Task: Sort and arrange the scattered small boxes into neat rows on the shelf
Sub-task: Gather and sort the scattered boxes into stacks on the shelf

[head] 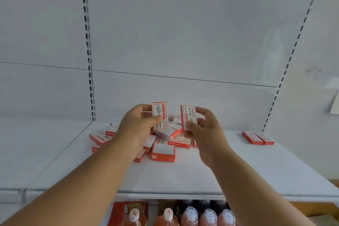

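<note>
A person's two hands each lift one small red-and-white box upright above a jumbled pile (156, 143) on a white shelf (201, 170). The left hand (135, 126) pinches its box (160, 115) between thumb and curled fingers, printed face toward the camera; the right hand (205, 130) grips a second box (189, 116) the same way, narrow edge forward. Holding both on end, close together and clear of the heap, appears to let the person compare their faces and turn them to match before setting them down. The heap below lies in no order, boxes tilted and overlapping near the middle of the shelf. Well apart to the right, two boxes (258, 137) lie flat, side by side and touching against the back panel, likely the start of a row; most of the sorting looks still to be done. Bottles (190, 215) with white caps stand on the level beneath.
</note>
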`<state>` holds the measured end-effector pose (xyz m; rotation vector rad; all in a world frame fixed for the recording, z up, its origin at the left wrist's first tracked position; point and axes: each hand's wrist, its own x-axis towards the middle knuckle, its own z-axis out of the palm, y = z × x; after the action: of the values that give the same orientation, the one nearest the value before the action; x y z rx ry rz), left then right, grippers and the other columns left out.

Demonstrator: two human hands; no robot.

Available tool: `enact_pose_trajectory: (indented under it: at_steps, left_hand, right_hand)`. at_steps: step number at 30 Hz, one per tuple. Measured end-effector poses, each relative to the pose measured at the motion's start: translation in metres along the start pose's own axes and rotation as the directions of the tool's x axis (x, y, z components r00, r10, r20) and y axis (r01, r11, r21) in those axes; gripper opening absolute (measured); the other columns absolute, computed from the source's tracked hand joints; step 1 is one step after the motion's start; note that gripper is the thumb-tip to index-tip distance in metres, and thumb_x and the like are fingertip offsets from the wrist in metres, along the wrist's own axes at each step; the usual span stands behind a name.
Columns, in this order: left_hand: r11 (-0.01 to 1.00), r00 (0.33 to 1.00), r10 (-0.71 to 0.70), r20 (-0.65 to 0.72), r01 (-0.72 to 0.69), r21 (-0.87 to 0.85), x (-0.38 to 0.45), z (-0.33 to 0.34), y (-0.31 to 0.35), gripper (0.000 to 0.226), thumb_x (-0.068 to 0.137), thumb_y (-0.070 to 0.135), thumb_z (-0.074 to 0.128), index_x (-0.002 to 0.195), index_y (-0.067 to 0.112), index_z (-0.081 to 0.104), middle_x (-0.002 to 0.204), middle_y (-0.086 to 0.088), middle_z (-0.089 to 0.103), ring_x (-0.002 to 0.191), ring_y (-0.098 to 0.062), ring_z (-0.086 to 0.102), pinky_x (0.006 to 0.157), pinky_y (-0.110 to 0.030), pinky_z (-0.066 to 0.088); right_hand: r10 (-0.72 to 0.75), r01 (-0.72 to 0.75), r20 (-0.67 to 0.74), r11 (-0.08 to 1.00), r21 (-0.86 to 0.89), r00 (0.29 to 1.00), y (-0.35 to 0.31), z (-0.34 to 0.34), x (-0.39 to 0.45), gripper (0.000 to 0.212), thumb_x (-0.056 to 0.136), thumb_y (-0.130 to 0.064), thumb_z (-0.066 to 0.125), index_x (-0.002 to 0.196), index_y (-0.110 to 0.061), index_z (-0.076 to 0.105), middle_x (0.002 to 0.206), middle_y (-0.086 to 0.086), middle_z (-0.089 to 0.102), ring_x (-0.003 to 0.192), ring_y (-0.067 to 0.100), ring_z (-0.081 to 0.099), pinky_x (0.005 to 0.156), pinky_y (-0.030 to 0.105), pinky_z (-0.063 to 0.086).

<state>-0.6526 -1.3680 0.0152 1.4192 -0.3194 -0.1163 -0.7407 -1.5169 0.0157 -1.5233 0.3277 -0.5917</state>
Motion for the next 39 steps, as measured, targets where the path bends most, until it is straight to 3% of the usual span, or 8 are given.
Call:
enact_pose_trajectory:
  at_steps: [5,10,15,18,22,26,31,39]
  left_hand:
    - [0.994,0.983,-0.096,0.157,0.087,0.060,-0.012,0.106,-0.017,0.023,0.083,-0.005,0.069,0.099,0.012,0.065,0.091,-0.009,0.076,0.077,-0.025,0.075,0.073,-0.042,0.060]
    - [0.978,0.946,-0.190,0.263,0.160,0.133,-0.024,0.215,-0.036,0.019,0.084,-0.004,0.071,0.100,0.003,0.064,0.091,-0.013,0.075,0.079,-0.027,0.075,0.069,-0.036,0.060]
    - [0.937,0.928,-0.276,0.252,0.201,0.286,-0.024,0.294,-0.052,0.016,0.085,-0.002,0.071,0.098,0.003,0.066,0.084,-0.011,0.076,0.076,-0.024,0.075,0.072,-0.037,0.061]
    - [0.878,0.941,-0.271,0.203,0.155,0.453,-0.024,0.314,-0.060,0.018,0.081,0.004,0.078,0.095,0.007,0.067,0.080,-0.010,0.074,0.063,-0.022,0.070,0.063,-0.031,0.059]
    - [0.755,0.972,-0.214,0.097,0.101,0.648,-0.026,0.324,-0.066,0.020,0.078,0.016,0.081,0.086,0.011,0.063,0.074,-0.012,0.071,0.055,-0.025,0.063,0.056,-0.031,0.055]
    - [0.573,0.986,-0.145,0.076,0.021,0.819,-0.025,0.333,-0.065,0.021,0.075,0.027,0.079,0.082,0.012,0.065,0.069,-0.009,0.074,0.069,-0.028,0.073,0.062,-0.033,0.057]
    - [0.457,0.995,0.048,0.082,-0.095,0.884,-0.027,0.328,-0.064,0.021,0.081,0.037,0.074,0.090,0.025,0.058,0.083,0.009,0.057,0.083,-0.017,0.058,0.066,-0.028,0.042]
    - [0.344,0.961,0.254,0.108,-0.194,0.918,-0.044,0.228,-0.046,0.017,0.086,0.027,0.063,0.100,0.029,0.056,0.088,0.012,0.060,0.082,-0.013,0.060,0.072,-0.029,0.052]
  right_hand:
    - [-0.036,0.030,-0.106,0.998,-0.058,0.994,0.003,-0.092,0.008,0.020,0.092,-0.002,0.060,0.107,-0.014,0.054,0.088,0.008,0.073,0.075,0.026,0.072,0.074,0.041,0.060]
    - [-0.087,-0.001,-0.262,0.949,-0.317,0.961,0.015,-0.209,0.032,0.004,0.086,-0.016,0.067,0.083,-0.015,0.064,0.075,0.000,0.073,0.065,0.018,0.063,0.055,0.033,0.047]
    - [0.008,-0.093,-0.195,0.897,-0.433,0.981,0.028,-0.294,0.067,0.014,0.079,-0.017,0.072,0.071,-0.010,0.062,0.071,0.008,0.072,0.057,0.021,0.055,0.056,0.035,0.045]
    - [-0.004,-0.055,-0.089,0.754,-0.655,0.996,0.035,-0.316,0.083,0.019,0.083,-0.019,0.069,0.069,-0.010,0.061,0.066,0.004,0.066,0.053,0.019,0.052,0.051,0.027,0.041]
    - [-0.015,0.065,0.066,0.488,-0.870,0.998,0.039,-0.320,0.091,0.017,0.085,-0.016,0.061,0.069,-0.015,0.056,0.078,0.004,0.064,0.072,0.023,0.060,0.055,0.026,0.042]
    - [0.005,0.134,0.146,0.377,-0.917,0.989,0.036,-0.319,0.099,0.007,0.080,-0.010,0.055,0.086,-0.012,0.059,0.086,0.004,0.063,0.077,0.024,0.060,0.054,0.025,0.040]
    - [-0.068,0.219,0.209,0.334,-0.917,0.976,0.030,-0.307,0.105,0.007,0.086,-0.015,0.056,0.092,-0.014,0.058,0.093,0.004,0.062,0.082,0.024,0.057,0.064,0.027,0.044]
    - [-0.267,0.482,0.402,0.419,-0.770,0.876,0.011,-0.202,0.084,0.011,0.090,-0.026,0.057,0.098,-0.019,0.057,0.099,-0.001,0.058,0.086,0.019,0.055,0.067,0.027,0.039]
